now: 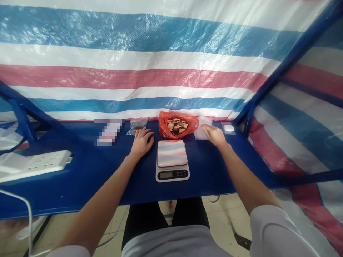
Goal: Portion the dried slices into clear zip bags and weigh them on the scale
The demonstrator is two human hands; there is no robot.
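Observation:
My left hand [142, 143] rests flat on the blue tabletop with its fingers apart, holding nothing. It lies just left of a digital kitchen scale [172, 161], whose platform reflects the striped tarp. My right hand [213, 136] lies palm down, its fingertips at a crumpled clear plastic bag [203, 131]. Behind the scale, an orange plastic bag [163, 125] lies open, full of dried brown-and-cream slices. A small clear bag [138, 125] with dark contents sits beyond my left fingertips.
A blurred, pixelated flat item [109, 132] lies on the table left of the bags. A white power strip [34, 165] sits at the left end. A small round white object [228, 128] sits at the far right. Blue steel frame bars and a striped tarp [134, 80] surround the table.

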